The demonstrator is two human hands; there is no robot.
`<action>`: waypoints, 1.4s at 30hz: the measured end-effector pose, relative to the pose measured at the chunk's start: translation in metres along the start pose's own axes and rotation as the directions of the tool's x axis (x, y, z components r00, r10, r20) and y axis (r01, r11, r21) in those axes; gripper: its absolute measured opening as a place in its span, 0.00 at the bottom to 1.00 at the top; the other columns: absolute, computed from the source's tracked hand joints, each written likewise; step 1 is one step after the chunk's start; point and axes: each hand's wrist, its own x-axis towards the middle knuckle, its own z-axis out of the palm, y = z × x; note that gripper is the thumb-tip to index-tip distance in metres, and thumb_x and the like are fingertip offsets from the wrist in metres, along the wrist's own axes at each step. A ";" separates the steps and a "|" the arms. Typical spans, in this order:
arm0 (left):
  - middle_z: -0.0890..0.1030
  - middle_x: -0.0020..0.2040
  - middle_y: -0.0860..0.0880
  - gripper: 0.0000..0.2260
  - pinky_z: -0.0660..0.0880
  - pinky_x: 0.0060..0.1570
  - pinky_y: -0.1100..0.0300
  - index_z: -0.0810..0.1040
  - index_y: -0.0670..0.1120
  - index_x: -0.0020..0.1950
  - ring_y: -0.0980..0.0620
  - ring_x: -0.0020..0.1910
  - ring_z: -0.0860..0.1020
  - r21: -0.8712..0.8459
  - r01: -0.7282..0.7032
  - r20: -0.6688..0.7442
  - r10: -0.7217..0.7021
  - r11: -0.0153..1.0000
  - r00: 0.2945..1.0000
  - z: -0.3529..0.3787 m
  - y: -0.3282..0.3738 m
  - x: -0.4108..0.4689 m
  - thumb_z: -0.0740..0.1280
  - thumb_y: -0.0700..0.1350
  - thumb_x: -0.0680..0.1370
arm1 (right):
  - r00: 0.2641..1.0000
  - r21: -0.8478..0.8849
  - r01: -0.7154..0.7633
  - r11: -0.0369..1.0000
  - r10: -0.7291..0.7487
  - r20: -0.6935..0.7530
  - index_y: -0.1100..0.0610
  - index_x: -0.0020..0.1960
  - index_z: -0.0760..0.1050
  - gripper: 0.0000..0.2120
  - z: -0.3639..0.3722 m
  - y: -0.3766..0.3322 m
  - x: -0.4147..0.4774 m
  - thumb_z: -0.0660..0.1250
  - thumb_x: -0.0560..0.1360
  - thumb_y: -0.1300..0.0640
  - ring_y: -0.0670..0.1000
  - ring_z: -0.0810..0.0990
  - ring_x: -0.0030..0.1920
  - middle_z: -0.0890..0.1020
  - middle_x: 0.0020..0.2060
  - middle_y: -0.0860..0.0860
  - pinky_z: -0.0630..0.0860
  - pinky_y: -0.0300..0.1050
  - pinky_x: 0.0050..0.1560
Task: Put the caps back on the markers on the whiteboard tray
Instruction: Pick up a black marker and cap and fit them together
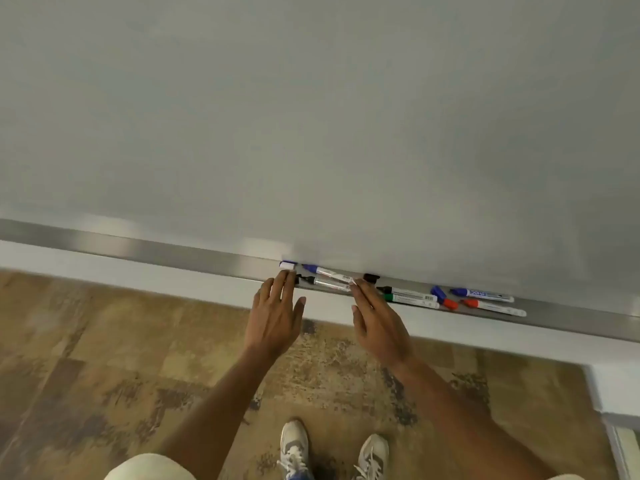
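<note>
A metal whiteboard tray (pixel 173 252) runs across the view. On it lie a black marker (pixel 329 283) and, behind it, a blue marker (pixel 322 270), both with tips bare. My left hand (pixel 277 313) has its fingers apart, and its fingertips rest at the black marker's tip end by a black cap (pixel 297 278). My right hand (pixel 375 323) is open too, fingertips touching the black marker's tail end. A second black cap (pixel 371 277) sits behind my right hand. Farther right lie a black-tipped marker (pixel 408 292), a green one (pixel 412 301), a blue one (pixel 483 294) and a red one (pixel 495 308).
A loose blue cap (pixel 438 294) and a red cap (pixel 450 304) lie between the marker pairs on the right. A small blue-and-white piece (pixel 287 265) sits at the left. The whiteboard (pixel 311 116) rises behind the tray. Patterned carpet (pixel 104 341) and my shoes (pixel 294 448) are below.
</note>
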 end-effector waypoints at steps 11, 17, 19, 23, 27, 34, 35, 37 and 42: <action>0.76 0.69 0.42 0.21 0.76 0.62 0.43 0.70 0.43 0.73 0.40 0.65 0.73 -0.042 0.007 0.039 -0.006 0.999 0.999 0.001 -0.012 0.029 0.60 0.53 0.84 | 0.997 -0.102 0.052 0.993 -0.045 0.062 0.60 0.64 0.77 0.17 0.012 -0.013 0.039 0.66 0.76 0.66 0.56 0.79 0.59 0.82 0.60 0.55 0.78 0.53 0.59; 0.78 0.66 0.43 0.16 0.75 0.57 0.43 0.74 0.43 0.69 0.40 0.61 0.74 -0.081 -0.012 0.046 0.016 0.997 0.999 0.004 -0.021 0.034 0.61 0.49 0.84 | 0.995 -0.160 0.015 0.987 0.001 0.101 0.58 0.63 0.78 0.18 0.018 -0.017 0.048 0.69 0.74 0.66 0.54 0.79 0.58 0.84 0.57 0.52 0.77 0.52 0.59; 0.78 0.66 0.43 0.16 0.74 0.58 0.43 0.74 0.44 0.69 0.40 0.62 0.74 -0.083 -0.016 0.065 0.022 0.996 0.998 0.004 -0.024 0.036 0.61 0.49 0.84 | 0.994 -0.166 0.013 0.986 0.006 0.110 0.58 0.63 0.78 0.17 0.019 -0.016 0.049 0.68 0.74 0.66 0.54 0.79 0.58 0.84 0.57 0.52 0.76 0.52 0.60; 0.78 0.65 0.45 0.14 0.72 0.59 0.44 0.76 0.47 0.67 0.41 0.62 0.74 -0.080 -0.028 0.065 0.033 0.996 0.997 0.004 -0.029 0.038 0.61 0.50 0.84 | 0.993 -0.137 0.012 0.990 0.005 0.121 0.58 0.62 0.79 0.16 0.019 -0.014 0.048 0.66 0.76 0.66 0.55 0.78 0.58 0.84 0.57 0.52 0.76 0.51 0.59; 0.80 0.64 0.48 0.13 0.72 0.59 0.45 0.78 0.48 0.65 0.43 0.61 0.75 -0.092 -0.039 0.073 0.045 0.995 0.996 0.005 -0.031 0.042 0.63 0.50 0.83 | 0.993 -0.088 0.004 0.996 0.007 0.117 0.58 0.60 0.79 0.14 0.018 -0.012 0.050 0.65 0.76 0.66 0.55 0.78 0.56 0.85 0.55 0.52 0.76 0.52 0.57; 0.79 0.65 0.47 0.13 0.71 0.58 0.45 0.80 0.49 0.65 0.41 0.62 0.75 -0.081 -0.062 0.116 0.071 0.995 0.991 0.002 -0.036 0.048 0.65 0.48 0.82 | 0.994 -0.086 -0.006 0.996 0.015 0.109 0.54 0.58 0.79 0.12 0.019 -0.012 0.052 0.66 0.76 0.63 0.54 0.78 0.54 0.85 0.53 0.49 0.74 0.51 0.57; 0.78 0.65 0.47 0.13 0.70 0.57 0.45 0.80 0.49 0.65 0.42 0.62 0.75 -0.085 -0.065 0.118 0.074 0.994 0.990 0.002 -0.037 0.049 0.65 0.47 0.82 | 0.993 -0.080 -0.010 0.997 0.019 0.114 0.54 0.58 0.80 0.12 0.020 -0.012 0.052 0.66 0.77 0.63 0.54 0.79 0.54 0.85 0.53 0.49 0.74 0.52 0.56; 0.79 0.65 0.47 0.13 0.69 0.58 0.46 0.80 0.49 0.66 0.42 0.62 0.75 -0.101 -0.063 0.124 0.076 0.993 0.989 0.001 -0.038 0.050 0.65 0.46 0.82 | 0.993 -0.039 -0.029 0.999 0.033 0.115 0.55 0.59 0.80 0.12 0.020 -0.013 0.052 0.66 0.77 0.63 0.54 0.79 0.55 0.85 0.53 0.50 0.75 0.52 0.56; 0.81 0.60 0.47 0.12 0.68 0.57 0.48 0.82 0.49 0.64 0.42 0.60 0.76 -0.127 -0.048 0.107 0.062 0.991 0.992 -0.002 -0.038 0.050 0.66 0.45 0.82 | 0.986 0.115 -0.119 0.986 0.104 0.130 0.57 0.60 0.80 0.13 0.016 -0.013 0.054 0.67 0.77 0.65 0.55 0.77 0.59 0.84 0.55 0.53 0.76 0.52 0.59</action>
